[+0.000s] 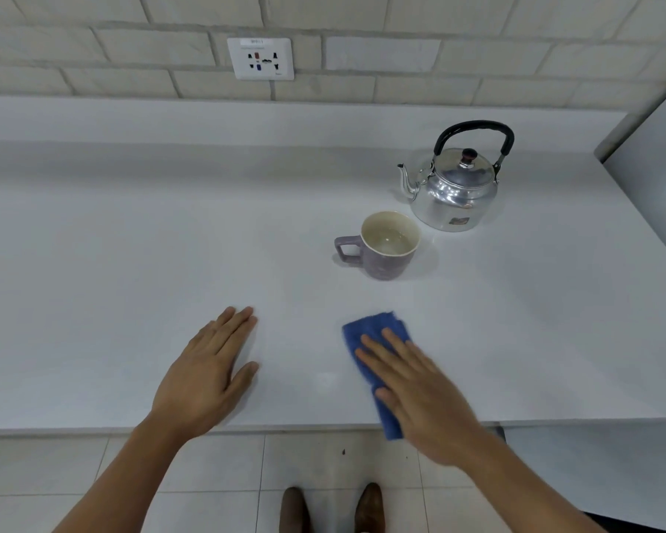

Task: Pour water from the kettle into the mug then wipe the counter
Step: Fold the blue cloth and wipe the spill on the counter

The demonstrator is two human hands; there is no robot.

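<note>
The right hand (420, 390) presses flat, fingers spread, on a blue cloth (377, 340) at the white counter's (131, 244) near edge. The left hand (208, 371) rests flat and empty to its left. Farther right, the purple mug (385, 248) holds water beside the steel kettle (454, 186).

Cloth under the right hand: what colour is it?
Blue, a plain fuzzy cloth, seen clearly in the head view.

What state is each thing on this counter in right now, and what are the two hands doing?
kettle: upright, lid on, nobody holding it.
mug: upright, water inside, handle pointing left.
blue cloth: flat on the counter, pressed under the right hand.
right hand: open, palm down on the cloth.
left hand: open, flat, empty.
wall socket: nothing plugged in.
</note>
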